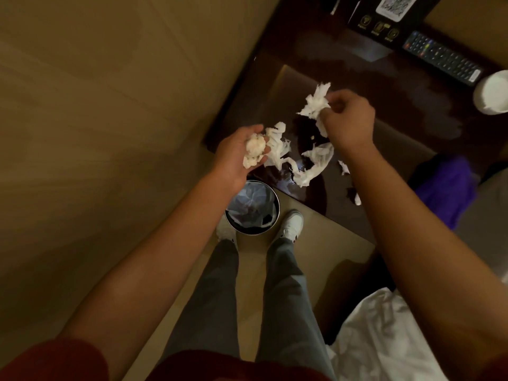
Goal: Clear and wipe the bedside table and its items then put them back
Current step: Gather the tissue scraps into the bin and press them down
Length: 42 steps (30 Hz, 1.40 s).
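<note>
The dark glossy bedside table [275, 86] shows wet streaks across its top. My left hand [239, 152] is palm up at the table's near-left corner and cups a wadded ball of tissue [255, 149]. My right hand [347, 119] pinches a torn white tissue piece [316, 103] just above the tabletop. More shredded wet tissue [310, 166] lies strewn on the table between my hands, with small scraps [343, 167] near my right forearm.
A round bin [251, 210] with a plastic liner stands on the floor below my left hand, by my shoes. A remote control [442, 57], a black box [390, 20] and a white cup [492, 93] sit at the table's far side. White bedding [384, 339] lies lower right.
</note>
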Each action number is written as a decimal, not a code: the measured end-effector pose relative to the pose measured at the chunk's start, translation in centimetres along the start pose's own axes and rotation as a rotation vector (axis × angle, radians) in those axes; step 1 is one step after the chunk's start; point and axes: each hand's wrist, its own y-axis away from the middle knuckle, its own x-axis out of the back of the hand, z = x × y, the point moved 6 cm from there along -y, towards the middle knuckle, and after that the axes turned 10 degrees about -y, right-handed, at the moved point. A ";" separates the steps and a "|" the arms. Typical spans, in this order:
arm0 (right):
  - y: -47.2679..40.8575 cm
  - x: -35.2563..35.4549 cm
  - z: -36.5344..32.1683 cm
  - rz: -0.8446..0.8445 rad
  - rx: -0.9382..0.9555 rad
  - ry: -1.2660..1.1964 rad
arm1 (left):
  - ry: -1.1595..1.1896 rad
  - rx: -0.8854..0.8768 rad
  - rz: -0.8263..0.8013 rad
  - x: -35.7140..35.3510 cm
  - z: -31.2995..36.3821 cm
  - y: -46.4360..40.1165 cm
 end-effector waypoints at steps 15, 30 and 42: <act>9.4 -1.8 -2.0 -0.188 0.204 -0.181 | -0.168 -0.078 -0.012 -5.0 -0.2 1.0; 14.1 -3.5 -2.1 -0.232 0.217 -0.238 | -0.081 -0.036 -0.031 -3.7 -3.0 1.9; 9.1 -3.2 6.0 -0.172 -0.006 0.275 | -0.093 -0.022 0.117 1.3 -4.8 0.5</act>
